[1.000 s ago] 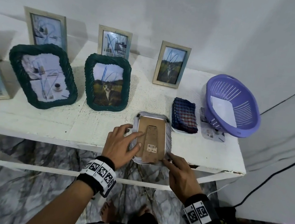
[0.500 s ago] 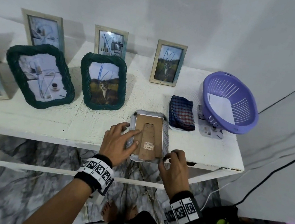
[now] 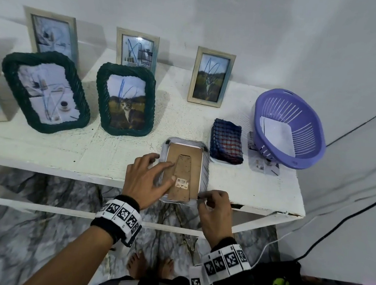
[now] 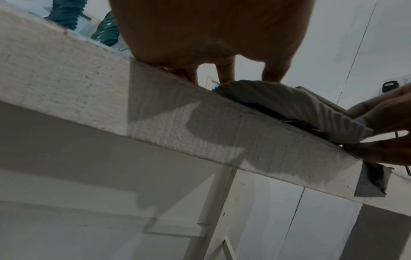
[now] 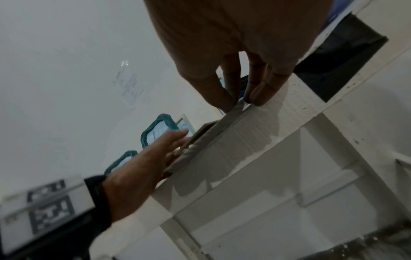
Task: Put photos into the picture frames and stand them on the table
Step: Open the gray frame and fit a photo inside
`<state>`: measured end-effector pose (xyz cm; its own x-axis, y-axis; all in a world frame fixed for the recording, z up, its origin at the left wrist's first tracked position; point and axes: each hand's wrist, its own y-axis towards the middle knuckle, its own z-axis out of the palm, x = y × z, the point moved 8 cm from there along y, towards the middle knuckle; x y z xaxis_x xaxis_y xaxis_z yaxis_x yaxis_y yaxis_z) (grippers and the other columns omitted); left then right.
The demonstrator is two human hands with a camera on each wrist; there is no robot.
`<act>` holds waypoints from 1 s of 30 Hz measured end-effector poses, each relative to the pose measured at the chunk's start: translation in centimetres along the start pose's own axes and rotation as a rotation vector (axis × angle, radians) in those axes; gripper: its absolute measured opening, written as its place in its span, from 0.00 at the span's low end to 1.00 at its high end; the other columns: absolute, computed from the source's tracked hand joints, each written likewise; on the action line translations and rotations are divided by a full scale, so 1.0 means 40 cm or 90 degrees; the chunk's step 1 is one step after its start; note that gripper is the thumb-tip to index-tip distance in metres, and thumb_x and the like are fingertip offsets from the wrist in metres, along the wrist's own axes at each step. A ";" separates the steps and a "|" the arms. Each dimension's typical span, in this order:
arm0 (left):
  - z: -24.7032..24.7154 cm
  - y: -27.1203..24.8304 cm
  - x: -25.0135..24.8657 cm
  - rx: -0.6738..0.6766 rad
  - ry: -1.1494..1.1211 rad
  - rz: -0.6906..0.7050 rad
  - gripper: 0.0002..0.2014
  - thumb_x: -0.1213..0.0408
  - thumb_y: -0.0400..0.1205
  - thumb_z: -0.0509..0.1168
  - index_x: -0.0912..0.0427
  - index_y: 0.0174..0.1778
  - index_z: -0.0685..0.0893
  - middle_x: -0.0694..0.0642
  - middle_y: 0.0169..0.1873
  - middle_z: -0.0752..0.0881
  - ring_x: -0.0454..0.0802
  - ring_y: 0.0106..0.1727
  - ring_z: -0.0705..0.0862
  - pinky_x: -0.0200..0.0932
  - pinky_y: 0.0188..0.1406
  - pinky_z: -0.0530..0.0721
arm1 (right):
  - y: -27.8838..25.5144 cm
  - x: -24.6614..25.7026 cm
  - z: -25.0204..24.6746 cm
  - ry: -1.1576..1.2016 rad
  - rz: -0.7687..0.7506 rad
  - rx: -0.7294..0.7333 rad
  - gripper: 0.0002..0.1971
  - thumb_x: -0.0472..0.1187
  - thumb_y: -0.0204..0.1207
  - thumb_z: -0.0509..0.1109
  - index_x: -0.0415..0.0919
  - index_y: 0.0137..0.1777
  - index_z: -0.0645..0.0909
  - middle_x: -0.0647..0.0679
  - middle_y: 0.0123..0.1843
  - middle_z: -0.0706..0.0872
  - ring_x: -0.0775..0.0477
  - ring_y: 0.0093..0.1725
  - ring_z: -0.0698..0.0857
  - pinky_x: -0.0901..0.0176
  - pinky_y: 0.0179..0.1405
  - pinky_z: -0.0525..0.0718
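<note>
A grey woven picture frame (image 3: pixel 205 167) lies face down at the table's front edge, its brown cardboard back and folded stand facing up. My left hand (image 3: pixel 156 169) presses on the left side of that back with straight, spread fingers. My right hand (image 3: pixel 204 197) pinches the frame's near right corner between thumb and fingers. From the left wrist the frame's rim (image 4: pixel 289 105) overhangs the table edge (image 4: pixel 155 109), with my right hand's fingers (image 4: pixel 382 123) on it. From the right wrist my fingertips (image 5: pixel 255 95) close on the frame's corner (image 5: pixel 235 109).
Two green woven frames (image 3: pixel 126 100) (image 3: pixel 45 91) and three pale wooden frames (image 3: pixel 211 77) stand with photos toward the wall. A folded checked cloth (image 3: pixel 227 139) lies beside the grey frame. A purple basket (image 3: pixel 312 133) at the right end holds white sheets.
My right hand's fingers have curled from lying along the frame's near edge to pinching its near right corner. My left hand stays pressed on the back.
</note>
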<state>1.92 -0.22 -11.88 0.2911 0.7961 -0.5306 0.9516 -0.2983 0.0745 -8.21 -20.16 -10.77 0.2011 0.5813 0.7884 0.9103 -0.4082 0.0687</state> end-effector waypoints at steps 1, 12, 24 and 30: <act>0.001 -0.001 -0.002 0.001 0.013 -0.006 0.30 0.27 0.73 0.55 0.34 0.69 0.78 0.49 0.71 0.72 0.51 0.70 0.70 0.53 0.64 0.71 | -0.002 0.000 -0.006 0.000 -0.008 -0.007 0.06 0.31 0.71 0.75 0.42 0.44 0.85 0.47 0.48 0.80 0.50 0.44 0.83 0.52 0.50 0.85; -0.003 -0.007 -0.014 -0.019 0.038 -0.032 0.36 0.25 0.64 0.61 0.34 0.68 0.79 0.49 0.70 0.73 0.52 0.69 0.70 0.52 0.63 0.70 | -0.002 0.002 -0.001 0.009 -0.048 0.014 0.04 0.30 0.71 0.73 0.39 0.41 0.84 0.48 0.48 0.78 0.53 0.43 0.82 0.54 0.48 0.85; 0.004 -0.019 -0.010 -0.037 0.015 -0.018 0.34 0.24 0.67 0.60 0.34 0.68 0.78 0.50 0.70 0.72 0.52 0.70 0.70 0.52 0.64 0.69 | -0.008 0.031 0.001 -0.097 -0.146 0.071 0.15 0.45 0.73 0.65 0.45 0.59 0.80 0.45 0.55 0.77 0.43 0.51 0.80 0.47 0.49 0.84; -0.002 -0.034 -0.010 -0.006 -0.067 0.000 0.26 0.33 0.81 0.51 0.35 0.73 0.76 0.52 0.74 0.70 0.50 0.74 0.68 0.56 0.71 0.68 | -0.010 0.096 0.031 -0.297 -0.326 0.155 0.20 0.54 0.74 0.65 0.51 0.64 0.80 0.42 0.66 0.77 0.38 0.58 0.75 0.46 0.54 0.81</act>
<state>0.52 -0.10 -11.69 0.2794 0.7360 -0.6167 0.9526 -0.2931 0.0818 -7.33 -16.89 -8.52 -0.1873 0.9184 0.3484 0.9751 0.1309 0.1790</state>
